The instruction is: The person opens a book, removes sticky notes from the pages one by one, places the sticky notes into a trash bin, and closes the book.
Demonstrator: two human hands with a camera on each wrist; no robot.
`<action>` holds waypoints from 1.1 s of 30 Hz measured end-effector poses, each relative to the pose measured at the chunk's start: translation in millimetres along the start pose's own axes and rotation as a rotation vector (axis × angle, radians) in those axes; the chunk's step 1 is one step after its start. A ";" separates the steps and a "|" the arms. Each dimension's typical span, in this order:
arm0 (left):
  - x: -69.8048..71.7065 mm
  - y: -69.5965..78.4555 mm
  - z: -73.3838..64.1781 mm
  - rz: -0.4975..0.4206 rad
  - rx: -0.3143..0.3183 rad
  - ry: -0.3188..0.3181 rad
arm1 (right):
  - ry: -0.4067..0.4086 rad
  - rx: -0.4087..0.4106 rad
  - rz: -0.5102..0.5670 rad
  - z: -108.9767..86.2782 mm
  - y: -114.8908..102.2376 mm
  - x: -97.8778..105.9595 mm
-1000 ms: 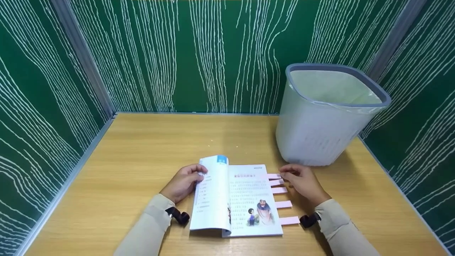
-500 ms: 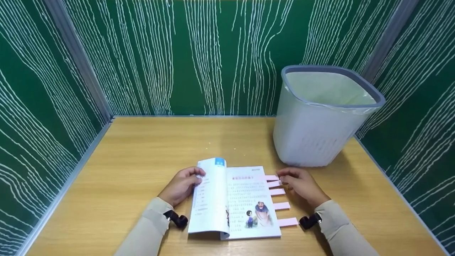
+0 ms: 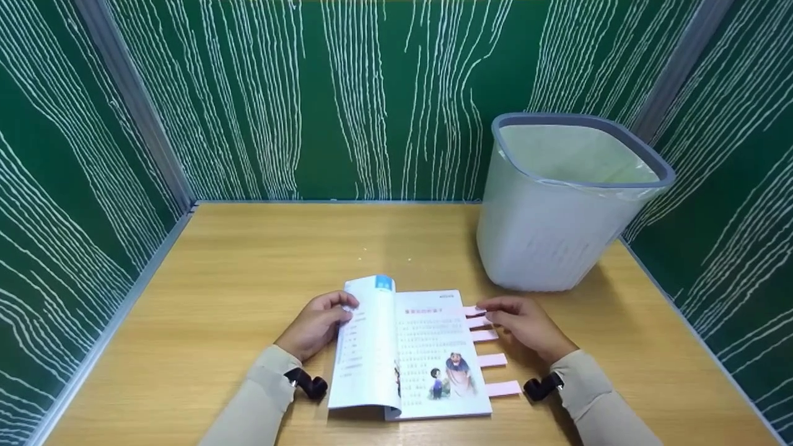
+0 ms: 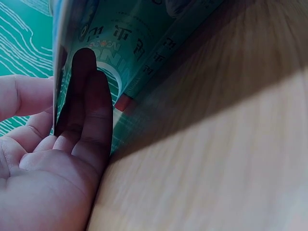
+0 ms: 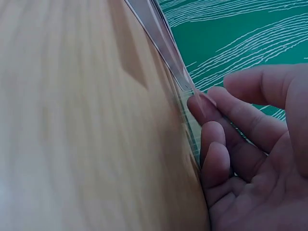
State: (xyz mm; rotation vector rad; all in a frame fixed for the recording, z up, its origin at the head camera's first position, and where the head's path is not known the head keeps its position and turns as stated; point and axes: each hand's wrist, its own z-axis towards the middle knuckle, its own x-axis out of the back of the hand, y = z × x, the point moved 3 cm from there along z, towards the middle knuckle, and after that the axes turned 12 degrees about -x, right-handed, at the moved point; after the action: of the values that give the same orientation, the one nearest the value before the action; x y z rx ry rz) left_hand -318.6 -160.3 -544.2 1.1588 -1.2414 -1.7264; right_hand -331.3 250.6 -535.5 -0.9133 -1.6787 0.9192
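Note:
An open book (image 3: 433,365) with printed text and a drawing of two figures lies on the table. My left hand (image 3: 316,325) holds its raised left side, thumb on the page; in the left wrist view the fingers (image 4: 96,110) lie behind it, against the green cover (image 4: 125,38). Several pink paper strips (image 3: 492,360) stick out from the right edge. At the uppermost strip (image 3: 474,310) is my right hand (image 3: 526,322). In the right wrist view, a strip (image 5: 196,96) touches its fingertips (image 5: 199,108), while the thumb stands apart from them.
A pale waste bin (image 3: 551,235) with a grey rim and a thin liner stands at the back right of the wooden table (image 3: 279,248). Tiny white scraps (image 3: 364,249) lie beyond the book. Green walls (image 3: 248,93) with white lines enclose the table.
My right hand's fingertips have shifted slightly left over the top strip, and the thumb and forefinger have spread. The left hand and book keep nearly the same pose; the head view has shifted slightly.

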 end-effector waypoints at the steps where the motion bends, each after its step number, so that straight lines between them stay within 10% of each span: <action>1: 0.1 -0.4 0.0 -0.001 -0.001 0.000 | 0.004 -0.003 -0.008 -0.2 0.3 0.0; 33: -1.1 1.9 -2.3 0.018 -0.025 0.002 | 0.053 -0.063 0.072 4.3 6.5 4.0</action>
State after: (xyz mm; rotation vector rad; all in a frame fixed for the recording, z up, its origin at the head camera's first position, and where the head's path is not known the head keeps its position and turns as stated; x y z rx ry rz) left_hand -316.0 -160.6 -542.5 1.1314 -1.2215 -1.7227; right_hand -335.4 256.3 -540.8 -1.0382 -1.6471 0.8867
